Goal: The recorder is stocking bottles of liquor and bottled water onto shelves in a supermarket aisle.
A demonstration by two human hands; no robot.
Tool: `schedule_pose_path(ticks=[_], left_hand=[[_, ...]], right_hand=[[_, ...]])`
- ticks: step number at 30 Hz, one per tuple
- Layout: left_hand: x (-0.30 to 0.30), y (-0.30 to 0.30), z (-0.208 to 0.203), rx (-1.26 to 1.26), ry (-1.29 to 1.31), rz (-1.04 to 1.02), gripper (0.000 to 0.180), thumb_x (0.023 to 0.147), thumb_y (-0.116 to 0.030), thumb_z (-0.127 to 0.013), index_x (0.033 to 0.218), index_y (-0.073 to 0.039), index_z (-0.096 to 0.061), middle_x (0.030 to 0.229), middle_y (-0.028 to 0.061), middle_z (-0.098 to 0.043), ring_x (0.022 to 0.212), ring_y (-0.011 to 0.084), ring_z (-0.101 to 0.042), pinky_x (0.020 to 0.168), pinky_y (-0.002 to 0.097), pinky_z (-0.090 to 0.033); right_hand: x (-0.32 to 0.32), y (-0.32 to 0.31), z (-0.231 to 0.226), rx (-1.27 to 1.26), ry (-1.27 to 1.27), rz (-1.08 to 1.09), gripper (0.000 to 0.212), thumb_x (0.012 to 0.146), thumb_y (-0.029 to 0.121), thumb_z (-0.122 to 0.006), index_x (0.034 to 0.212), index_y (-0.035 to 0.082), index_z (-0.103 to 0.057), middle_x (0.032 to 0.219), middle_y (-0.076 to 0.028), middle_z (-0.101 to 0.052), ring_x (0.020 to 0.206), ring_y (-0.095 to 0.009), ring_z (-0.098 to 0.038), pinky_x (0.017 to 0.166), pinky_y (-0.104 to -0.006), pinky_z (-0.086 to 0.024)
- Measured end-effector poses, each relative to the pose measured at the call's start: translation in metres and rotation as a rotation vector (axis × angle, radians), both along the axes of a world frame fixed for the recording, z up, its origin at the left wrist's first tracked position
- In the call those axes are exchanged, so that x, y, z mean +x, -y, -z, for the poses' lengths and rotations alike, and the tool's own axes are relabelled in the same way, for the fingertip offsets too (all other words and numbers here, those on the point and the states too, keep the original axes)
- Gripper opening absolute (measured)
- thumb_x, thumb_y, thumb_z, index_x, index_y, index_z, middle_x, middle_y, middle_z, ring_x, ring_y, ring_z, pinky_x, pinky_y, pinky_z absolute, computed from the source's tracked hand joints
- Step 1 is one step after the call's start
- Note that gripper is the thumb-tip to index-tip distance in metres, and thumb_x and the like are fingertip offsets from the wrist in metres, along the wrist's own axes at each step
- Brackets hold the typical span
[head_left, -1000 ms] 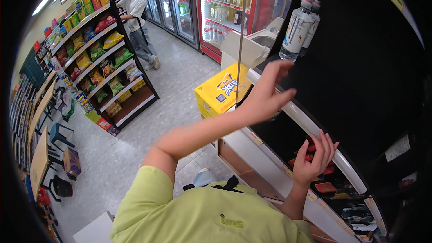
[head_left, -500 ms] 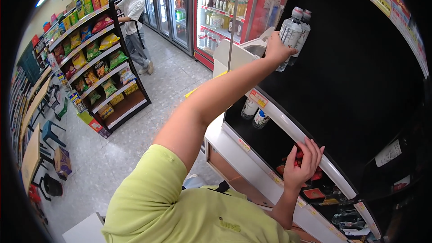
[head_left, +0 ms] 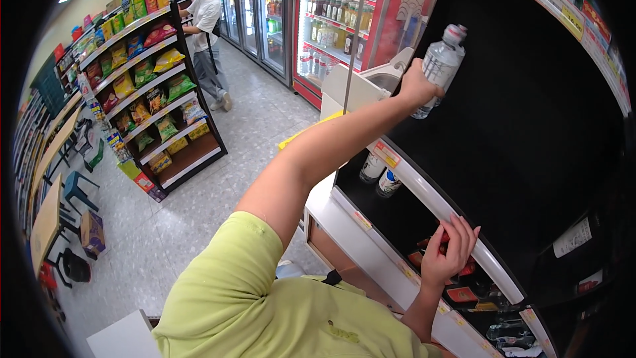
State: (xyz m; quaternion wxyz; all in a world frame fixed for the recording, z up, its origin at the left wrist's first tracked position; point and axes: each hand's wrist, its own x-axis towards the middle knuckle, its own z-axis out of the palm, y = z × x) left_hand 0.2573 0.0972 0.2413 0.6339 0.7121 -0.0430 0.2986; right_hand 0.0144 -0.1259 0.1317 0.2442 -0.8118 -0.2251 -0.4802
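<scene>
My left arm reaches out to the far end of the black upper shelf (head_left: 490, 179). There my left hand (head_left: 419, 86) is closed round a clear plastic bottle (head_left: 438, 66) with a pale cap and a printed label. Close behind it shows the cap of a second bottle (head_left: 462, 29), mostly hidden by the first. Whether the hand touches that one too, I cannot tell. Nearer to me, my right hand (head_left: 452, 252) rests its stretched fingers against the white front edge of the shelf (head_left: 487, 262); it holds nothing I can see.
Two bottles (head_left: 389, 183) stand on the lower shelf, with red packages (head_left: 464, 292) further along. A dark bottle (head_left: 573, 238) is at the right. Beyond are a white sink unit (head_left: 371, 86), a drinks fridge (head_left: 334, 26), a snack rack (head_left: 149, 86) and a person in a white shirt (head_left: 207, 20).
The view has shifted slightly. The bottle in my left hand now largely covers the one behind it, and both sit slightly lower in the picture. My right hand stays at the shelf edge.
</scene>
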Motion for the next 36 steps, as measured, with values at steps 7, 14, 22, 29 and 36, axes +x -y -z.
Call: schedule_pose_path(ticks=[7, 14, 22, 29, 36], left_hand=[[-0.072, 0.016, -0.029, 0.234, 0.414, 0.096, 0.066, 0.061, -0.01, -0.083, 0.12, -0.004, -0.053, 0.108, 0.0176, -0.064, 0.105, 0.0352, -0.063, 0.095, 0.0396, -0.048], [-0.173, 0.029, -0.039, 0.472, 0.928, -0.02, 0.053, 0.064, -0.012, -0.082, 0.11, -0.006, -0.058, 0.108, 0.0122, -0.059, 0.102, 0.0343, -0.057, 0.09, 0.0438, -0.044], [-0.281, -0.001, 0.043, 0.547, 0.736, 0.114, 0.048, 0.081, -0.021, -0.077, 0.121, -0.002, -0.06, 0.12, 0.0157, -0.059, 0.121, 0.0366, -0.056, 0.11, 0.057, -0.032], [-0.289, -0.016, 0.141, 0.43, 0.512, 0.229, 0.059, 0.08, -0.022, -0.078, 0.129, -0.003, -0.054, 0.127, 0.0165, -0.056, 0.125, 0.0367, -0.052, 0.112, 0.0554, -0.032], [-0.275, -0.02, 0.202, 0.417, 0.283, 0.112, 0.055, 0.079, -0.015, -0.076, 0.129, -0.007, -0.055, 0.134, 0.0186, -0.055, 0.129, 0.0388, -0.051, 0.109, 0.0477, -0.039]], right_hand=[[0.001, 0.0, 0.0, -0.025, 0.012, 0.01, 0.012, 0.086, -0.001, -0.068, 0.097, 0.004, -0.069, 0.111, -0.009, -0.07, 0.11, -0.029, -0.065, 0.114, -0.0553, -0.035], [-0.005, 0.001, 0.001, -0.011, 0.051, -0.028, 0.006, 0.089, 0.0, -0.064, 0.092, 0.001, -0.069, 0.106, -0.012, -0.071, 0.107, -0.032, -0.066, 0.112, -0.0594, -0.037], [-0.012, -0.061, 0.048, 0.488, 0.239, -0.366, 0.067, 0.091, 0.039, -0.07, 0.134, -0.002, -0.041, 0.129, -0.021, -0.055, 0.112, -0.031, -0.057, 0.093, -0.0412, -0.049], [-0.042, -0.072, 0.025, 0.136, -0.26, -0.686, 0.092, 0.075, 0.044, -0.088, 0.138, -0.003, -0.039, 0.135, -0.025, -0.054, 0.119, -0.036, -0.058, 0.102, -0.0476, -0.049], [-0.02, -0.082, 0.069, 0.149, -0.241, -0.715, 0.079, 0.069, 0.026, -0.091, 0.131, -0.001, -0.049, 0.128, -0.026, -0.06, 0.112, -0.043, -0.063, 0.098, -0.0501, -0.052]])
